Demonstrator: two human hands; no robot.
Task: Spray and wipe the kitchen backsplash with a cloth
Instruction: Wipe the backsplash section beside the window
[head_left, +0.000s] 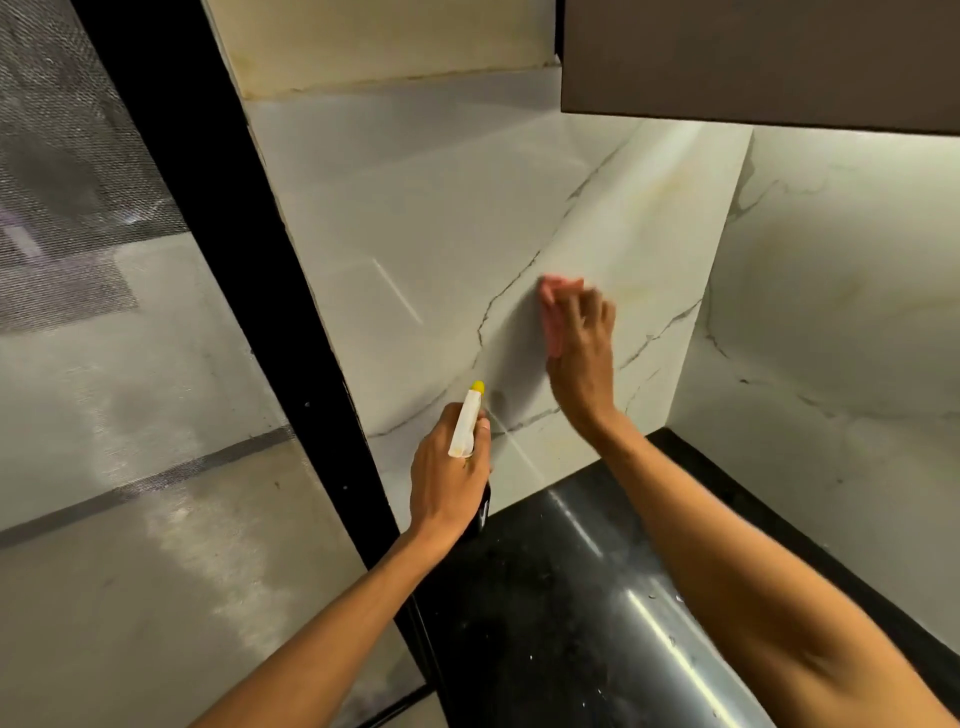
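You are in the wiping stage, by my judgement, with most of the wall left to cover. Your right hand presses the cloth flat to the backsplash, fingers bent over it and gripping it. Motion blur hides exactly how the fingertips lie. Your left hand grasps the spray bottle around its neck, fingers wrapped tight and the nozzle aimed toward 12 o'clock at the tile. I cannot tell whether a finger is on the trigger.

The cloth is at about 1 o'clock from the bottle, near the middle of the left wall panel. The bottle hovers just off the tile, above the near end of the countertop. No droplets or wet streaks can be made out on the tile, so I cannot say how much is sprayed or wiped. The panel toward 3 o'clock, past the corner, and the strip under the cabinet at 12 o'clock look like ground you have yet to reach.

The backsplash is glossy pale marble-look tile with thin dark veins and faint yellowish tinges. The cloth is small, pink and bunched under your palm. The bottle has a whitish head, a yellow tip and a dark body.
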